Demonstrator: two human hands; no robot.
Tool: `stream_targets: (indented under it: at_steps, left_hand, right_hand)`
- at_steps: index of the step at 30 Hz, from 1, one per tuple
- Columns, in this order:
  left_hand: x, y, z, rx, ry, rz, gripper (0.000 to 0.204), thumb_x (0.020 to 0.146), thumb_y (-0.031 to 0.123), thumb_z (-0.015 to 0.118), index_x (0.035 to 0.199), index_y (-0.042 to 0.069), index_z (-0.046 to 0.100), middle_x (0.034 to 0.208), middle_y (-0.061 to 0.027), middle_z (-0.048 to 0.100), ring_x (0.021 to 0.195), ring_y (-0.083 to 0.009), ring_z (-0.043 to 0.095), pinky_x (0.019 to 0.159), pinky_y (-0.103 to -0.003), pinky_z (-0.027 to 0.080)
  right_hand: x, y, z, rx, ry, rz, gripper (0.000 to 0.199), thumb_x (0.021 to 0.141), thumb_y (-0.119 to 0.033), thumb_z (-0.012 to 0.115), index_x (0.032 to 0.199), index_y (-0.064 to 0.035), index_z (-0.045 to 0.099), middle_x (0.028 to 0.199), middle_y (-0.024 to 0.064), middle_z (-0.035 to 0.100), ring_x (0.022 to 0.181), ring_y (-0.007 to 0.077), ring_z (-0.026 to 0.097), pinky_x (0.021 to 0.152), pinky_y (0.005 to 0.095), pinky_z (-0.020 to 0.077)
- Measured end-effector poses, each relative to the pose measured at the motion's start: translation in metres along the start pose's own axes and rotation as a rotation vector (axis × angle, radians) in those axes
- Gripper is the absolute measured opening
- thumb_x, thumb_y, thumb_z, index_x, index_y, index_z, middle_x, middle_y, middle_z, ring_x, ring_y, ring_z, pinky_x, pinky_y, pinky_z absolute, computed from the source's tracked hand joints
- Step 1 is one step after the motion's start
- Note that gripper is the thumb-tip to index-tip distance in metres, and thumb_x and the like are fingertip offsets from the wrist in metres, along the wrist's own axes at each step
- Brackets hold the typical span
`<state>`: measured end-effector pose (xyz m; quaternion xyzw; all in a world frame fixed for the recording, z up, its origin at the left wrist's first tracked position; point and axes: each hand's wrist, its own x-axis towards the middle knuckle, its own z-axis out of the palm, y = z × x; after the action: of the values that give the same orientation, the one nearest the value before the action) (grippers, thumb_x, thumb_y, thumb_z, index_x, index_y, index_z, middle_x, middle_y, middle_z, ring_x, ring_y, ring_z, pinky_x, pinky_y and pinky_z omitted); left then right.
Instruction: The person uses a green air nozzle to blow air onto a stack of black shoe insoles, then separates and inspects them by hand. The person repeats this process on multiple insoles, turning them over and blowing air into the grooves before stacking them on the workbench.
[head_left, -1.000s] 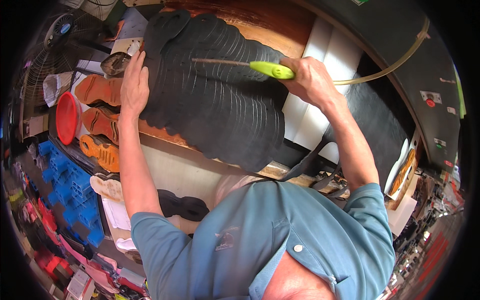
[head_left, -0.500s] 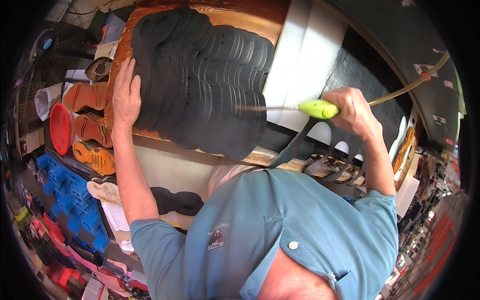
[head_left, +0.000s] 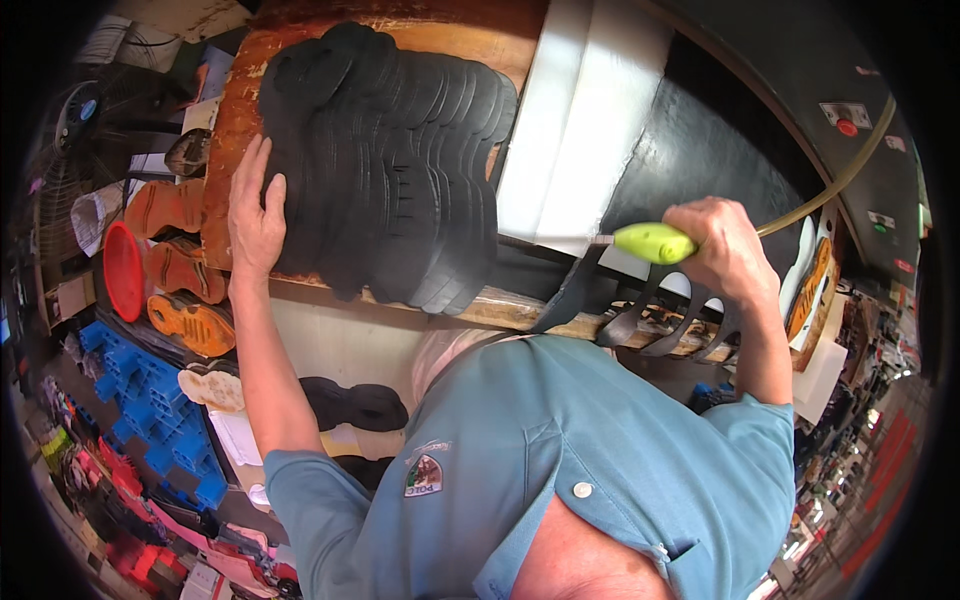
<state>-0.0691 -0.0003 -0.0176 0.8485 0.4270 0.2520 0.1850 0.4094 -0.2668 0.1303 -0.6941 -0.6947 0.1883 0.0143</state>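
Many black shoe-sole-shaped sheets [head_left: 400,180] lie overlapping in a fanned stack on a worn wooden board [head_left: 235,110]. My left hand [head_left: 257,215] rests along the stack's left edge, fingers stretched and thumb apart. In my right hand [head_left: 722,245] is a tool with a lime-green handle [head_left: 655,243] and a thin metal shaft. The shaft points left toward the right edge of the stack; its tip is blurred, so contact cannot be told. A yellowish hose [head_left: 845,180] runs from behind my right hand up to the right.
White panels [head_left: 565,130] and a black sheet with cut-out shapes [head_left: 690,150] lie right of the stack, with strips hanging over the edge. Orange and brown sole shapes [head_left: 190,322], a red bowl [head_left: 124,272], blue plastic blocks [head_left: 150,410] and a fan [head_left: 80,120] are left.
My right hand has drawn the tool slightly right and down, its shaft moving from over the stack to its right edge. The left hand stays at the stack's left side.
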Motion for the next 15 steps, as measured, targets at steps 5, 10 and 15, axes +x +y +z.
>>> stream_targets:
  at_steps: [5,10,15]
  left_hand:
    - [-0.005,0.015,0.011,-0.181,0.016,-0.046,0.044,0.11,0.015,0.06,0.151,0.0,0.063,0.158,-0.0195,0.062,0.148,-0.036,0.056,0.125,-0.043,0.042]
    - [-0.006,0.024,0.021,-0.193,-0.002,-0.081,0.049,0.116,0.025,0.05,0.159,0.002,0.057,0.166,-0.0205,0.054,0.156,-0.0371,0.047,0.131,-0.048,0.032]
    - [-0.006,0.02,0.02,-0.134,-0.045,-0.067,0.056,0.119,0.032,0.042,0.165,0.002,0.048,0.174,-0.021,0.043,0.164,-0.0376,0.035,0.136,-0.055,0.017]
  right_hand:
    - [0.039,-0.029,0.027,0.058,0.079,-0.129,0.019,0.072,-0.002,0.078,0.086,-0.0048,0.065,0.077,0.0142,0.067,0.078,0.0402,0.07,0.073,0.0496,0.0567]
    - [0.087,-0.06,0.046,0.065,0.05,-0.219,0.016,0.078,-0.005,0.078,0.088,-0.0046,0.066,0.08,0.0163,0.071,0.078,0.0422,0.071,0.07,0.0517,0.0563]
    - [0.124,-0.06,0.038,0.044,0.148,-0.119,0.01,0.084,-0.008,0.078,0.087,-0.0043,0.069,0.076,0.0181,0.071,0.072,0.0429,0.07,0.067,0.0527,0.0552]
